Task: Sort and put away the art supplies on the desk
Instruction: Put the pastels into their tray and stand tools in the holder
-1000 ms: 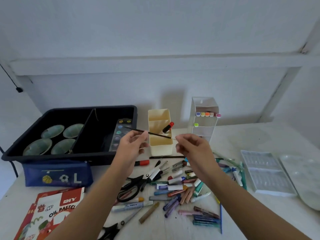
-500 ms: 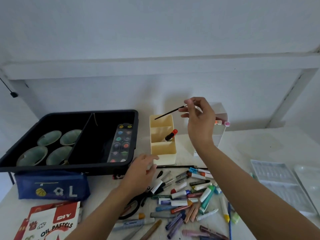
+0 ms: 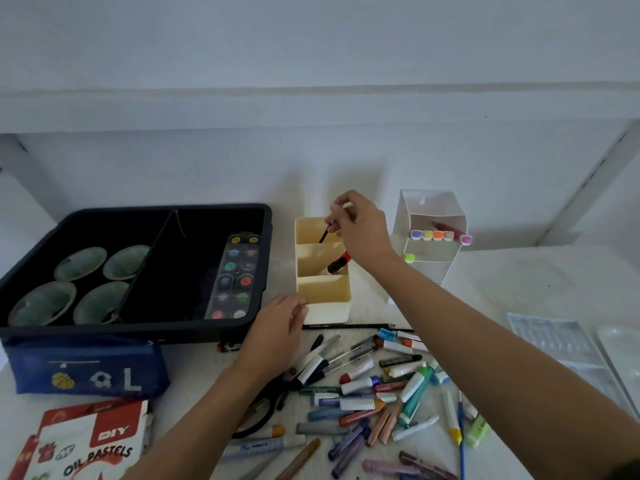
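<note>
Head cam view: the right hand (image 3: 363, 230) is up over the cream organizer (image 3: 323, 292), thumb and fingertips pinched on the top of a thin black brush (image 3: 324, 234). The brush is tilted, with its lower end down inside the back compartment. A red-capped marker (image 3: 338, 263) leans in the middle compartment. The left hand (image 3: 277, 329) sits at the organizer's front left corner with the fingers loosely curled and nothing in them; can't tell if the tips actually touch the wall. The black tray (image 3: 138, 332) to the left has four green dishes (image 3: 81, 263) and a watercolour strip (image 3: 235, 275) in it. The loose pile of markers and crayons (image 3: 367, 386) lies on the desk in front of the organizer, with scissors (image 3: 258, 414) partly under the left forearm. A white marker rack (image 3: 429, 244) stands just right of the organizer.
</note>
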